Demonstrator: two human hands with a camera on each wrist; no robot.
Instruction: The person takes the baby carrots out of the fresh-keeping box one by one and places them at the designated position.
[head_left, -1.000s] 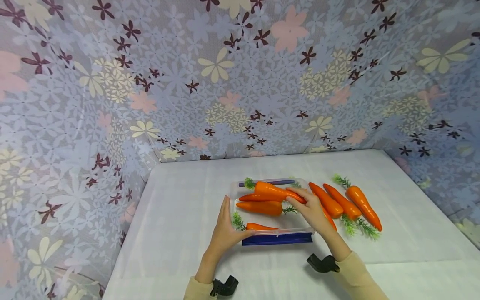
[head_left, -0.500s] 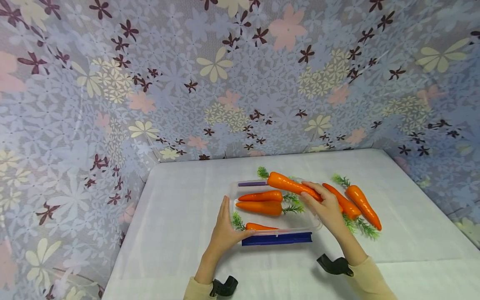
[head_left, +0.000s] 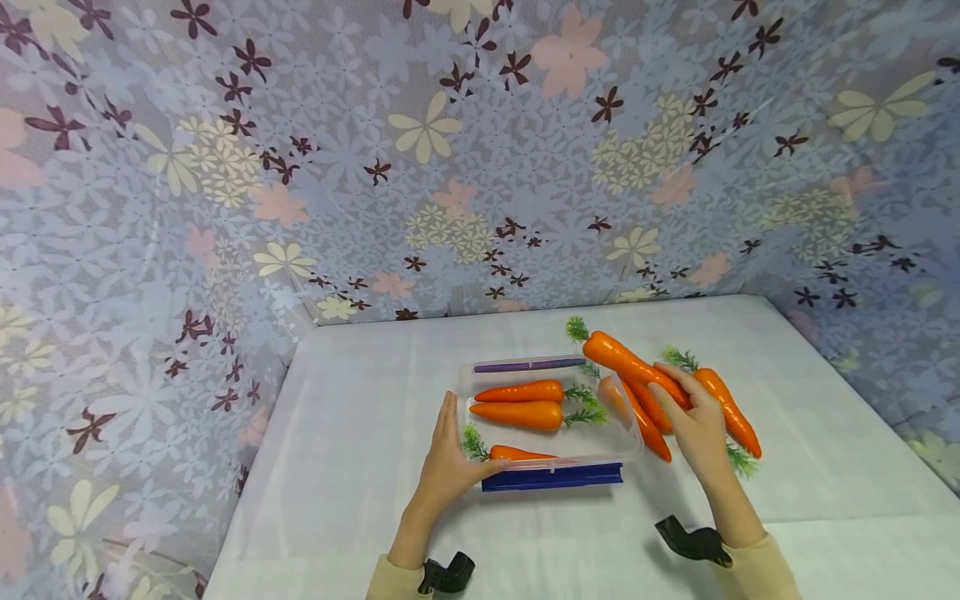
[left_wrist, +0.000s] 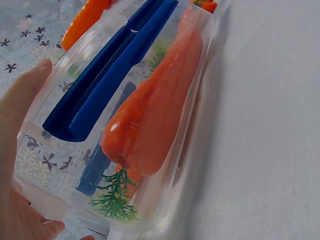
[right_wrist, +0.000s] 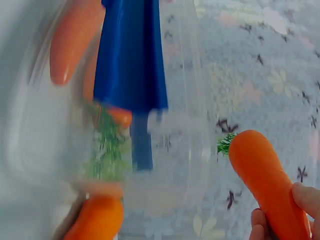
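My right hand (head_left: 701,429) pinches an orange carrot (head_left: 626,358) near its narrow end, leafy top pointing away to the left. In the head view it is over other carrots, just right of a clear plastic box (head_left: 637,429). The right wrist view shows thumb and fingers on either side of the same carrot (right_wrist: 260,172). My left hand (head_left: 448,475) rests at the box's near left corner, fingers straight along the left wall and thumb on the near rim. Inside the box lie two parallel carrots (head_left: 517,415) and another carrot (head_left: 521,453) along the near wall.
Blue latches line the box's near side (head_left: 552,477) and far side (head_left: 502,367). Carrots lie on the white cloth right of the box, including an outermost carrot (head_left: 727,408). A floral cloth (head_left: 450,167) rises behind the table (head_left: 360,417).
My right hand has lifted the carrot from over the box and carried it right, past the box's right wall. The left hand and the box have stayed in place.
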